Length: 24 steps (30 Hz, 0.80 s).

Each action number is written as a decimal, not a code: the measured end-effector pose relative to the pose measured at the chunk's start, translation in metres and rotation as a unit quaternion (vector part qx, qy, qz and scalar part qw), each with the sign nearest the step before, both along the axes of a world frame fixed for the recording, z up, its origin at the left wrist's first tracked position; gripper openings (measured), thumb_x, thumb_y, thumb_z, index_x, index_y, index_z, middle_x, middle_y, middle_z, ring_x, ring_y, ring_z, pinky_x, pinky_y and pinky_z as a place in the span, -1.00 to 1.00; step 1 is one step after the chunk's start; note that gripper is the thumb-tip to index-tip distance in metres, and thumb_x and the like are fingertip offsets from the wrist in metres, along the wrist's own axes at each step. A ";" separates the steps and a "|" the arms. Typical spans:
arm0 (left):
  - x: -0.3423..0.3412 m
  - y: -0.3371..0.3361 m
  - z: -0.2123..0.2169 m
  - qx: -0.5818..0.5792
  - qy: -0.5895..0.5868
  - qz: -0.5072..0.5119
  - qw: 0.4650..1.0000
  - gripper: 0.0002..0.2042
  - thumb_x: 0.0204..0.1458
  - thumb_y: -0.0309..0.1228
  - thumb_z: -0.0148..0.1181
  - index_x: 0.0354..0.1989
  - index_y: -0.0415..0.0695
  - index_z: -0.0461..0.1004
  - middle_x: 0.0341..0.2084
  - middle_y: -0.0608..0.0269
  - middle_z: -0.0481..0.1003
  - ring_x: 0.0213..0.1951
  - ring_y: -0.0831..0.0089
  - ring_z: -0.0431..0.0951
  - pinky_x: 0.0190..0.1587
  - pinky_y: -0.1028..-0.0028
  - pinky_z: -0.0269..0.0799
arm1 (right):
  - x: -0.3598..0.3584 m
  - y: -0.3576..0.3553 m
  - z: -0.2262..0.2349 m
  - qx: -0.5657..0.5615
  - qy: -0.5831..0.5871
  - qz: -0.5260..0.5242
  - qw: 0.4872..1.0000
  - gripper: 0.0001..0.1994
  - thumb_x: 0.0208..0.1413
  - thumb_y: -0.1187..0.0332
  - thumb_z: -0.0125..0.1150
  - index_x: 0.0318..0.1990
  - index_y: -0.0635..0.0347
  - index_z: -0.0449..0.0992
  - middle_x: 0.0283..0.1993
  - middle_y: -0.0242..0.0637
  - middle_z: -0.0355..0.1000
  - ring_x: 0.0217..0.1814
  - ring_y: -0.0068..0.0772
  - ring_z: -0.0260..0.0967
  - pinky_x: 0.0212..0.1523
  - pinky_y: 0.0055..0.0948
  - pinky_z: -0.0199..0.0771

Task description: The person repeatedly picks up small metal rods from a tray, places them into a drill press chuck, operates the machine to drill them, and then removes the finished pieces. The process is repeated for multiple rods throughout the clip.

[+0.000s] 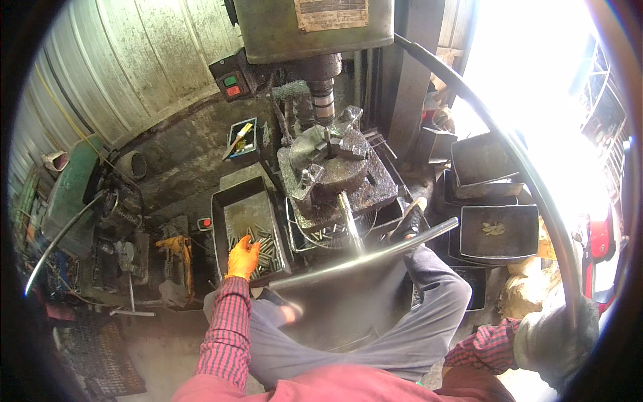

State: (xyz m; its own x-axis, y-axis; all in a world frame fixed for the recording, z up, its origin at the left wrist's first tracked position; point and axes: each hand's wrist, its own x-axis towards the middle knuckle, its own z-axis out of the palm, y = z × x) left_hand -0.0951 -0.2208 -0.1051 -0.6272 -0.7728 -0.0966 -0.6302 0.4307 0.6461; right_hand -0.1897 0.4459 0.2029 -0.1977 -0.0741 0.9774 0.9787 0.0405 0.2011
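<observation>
Metal pins (pixel 266 253): short grey cylinders, lying loose in a heap at the near end of the deep steel tray (pixel 242 204), left of the drill press (pixel 278 40).
Left hand (pixel 242 260): in an orange glove, low over the tray's near end, at the heap, the forearm in a red checked sleeve (pixel 228 335).
Left fingers: bent and partly drawn together, pointing down toward the pins; I cannot tell whether they pinch one or merely touch the pile.
Right hand (pixel 552 342): in a thick pale grey glove, out at the lower right.
Right fingers: wrapped around the lower end of the long metal lever (pixel 529 161); single fingers are not distinguishable in the bulky glove.
Lever: runs up from the right glove to the side of the press head, bowed by the lens.
Spindle (pixel 323 100): directly above the round work-holding fixture (pixel 315 173), which is bolted on a grimy block.
T-handle (pixel 365 256): bright crossbar and rod, sticking out of the fixture toward the person, above the knees.
Switch box (pixel 230 80): green and red buttons, left of the spindle.
Brush (pixel 239 139): in a small box (pixel 233 128) behind the tray.
Steel bins (pixel 499 244): stacked to the right of the fixture.
</observation>
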 end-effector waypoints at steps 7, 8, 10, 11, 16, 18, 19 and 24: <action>0.004 -0.003 -0.010 0.006 -0.007 0.011 1.000 -0.40 0.25 -0.08 0.31 0.38 -0.17 0.51 -0.04 0.03 0.71 0.05 0.09 0.70 0.15 0.21 0.54 | -0.002 -0.001 -0.011 -0.052 0.076 0.393 0.915 -0.64 0.41 -0.08 0.24 -0.21 -0.03 0.70 -0.31 -0.52 0.65 -0.32 -0.47 0.63 -0.21 -0.48 0.64; 0.005 -0.003 -0.011 0.007 -0.017 0.017 1.000 -0.41 0.25 -0.08 0.31 0.38 -0.18 0.51 -0.03 0.02 0.71 0.06 0.09 0.70 0.16 0.21 0.54 | -0.002 -0.004 -0.011 -0.060 0.085 0.446 0.889 -0.64 0.40 -0.09 0.26 -0.22 -0.05 0.71 -0.32 -0.55 0.65 -0.33 -0.49 0.62 -0.22 -0.51 0.64; 0.006 -0.004 -0.014 0.007 -0.013 0.012 1.000 -0.41 0.25 -0.09 0.31 0.37 -0.18 0.51 -0.02 0.01 0.71 0.07 0.09 0.70 0.17 0.21 0.53 | 0.000 -0.012 -0.009 -0.031 0.083 0.468 0.879 -0.64 0.38 -0.12 0.29 -0.27 -0.09 0.71 -0.37 -0.60 0.64 -0.39 -0.54 0.61 -0.28 -0.53 0.62; 0.006 -0.005 -0.015 0.009 -0.018 0.017 1.000 -0.41 0.25 -0.09 0.31 0.37 -0.18 0.51 -0.02 0.01 0.71 0.08 0.08 0.69 0.18 0.21 0.53 | 0.001 -0.017 -0.007 -0.005 0.077 0.463 0.883 -0.65 0.36 -0.14 0.31 -0.29 -0.13 0.71 -0.41 -0.63 0.64 -0.42 -0.56 0.60 -0.33 -0.53 0.61; 0.007 -0.007 -0.021 -0.005 -0.018 0.013 1.000 -0.44 0.25 -0.08 0.31 0.33 -0.16 0.55 -0.02 0.01 0.71 0.08 0.08 0.69 0.18 0.21 0.53 | 0.012 -0.041 0.006 0.030 0.030 0.338 0.940 -0.64 0.34 -0.19 0.32 -0.35 -0.21 0.70 -0.49 -0.69 0.61 -0.52 -0.60 0.55 -0.47 -0.48 0.53; 0.007 -0.008 -0.022 -0.009 -0.019 0.012 1.000 -0.45 0.24 -0.08 0.31 0.31 -0.16 0.56 -0.02 0.00 0.71 0.08 0.07 0.69 0.17 0.20 0.53 | 0.016 -0.047 0.008 0.035 0.009 0.353 0.935 -0.62 0.33 -0.21 0.31 -0.38 -0.22 0.68 -0.50 -0.69 0.60 -0.53 -0.59 0.55 -0.49 -0.44 0.51; 0.007 -0.008 -0.022 -0.004 -0.018 0.014 1.000 -0.46 0.24 -0.08 0.31 0.31 -0.16 0.56 -0.02 0.00 0.71 0.08 0.07 0.69 0.17 0.20 0.53 | 0.018 -0.048 0.007 0.031 0.002 0.352 0.935 -0.61 0.33 -0.21 0.31 -0.39 -0.22 0.67 -0.50 -0.68 0.59 -0.53 -0.58 0.55 -0.49 -0.43 0.51; 0.006 -0.004 -0.016 -0.013 -0.029 0.004 0.999 -0.45 0.25 -0.10 0.31 0.31 -0.18 0.55 0.02 -0.03 0.69 0.10 0.05 0.69 0.17 0.20 0.54 | 0.021 -0.039 -0.009 0.013 0.014 0.320 0.947 -0.60 0.32 -0.20 0.33 -0.45 -0.21 0.65 -0.52 -0.65 0.57 -0.52 -0.54 0.54 -0.46 -0.43 0.50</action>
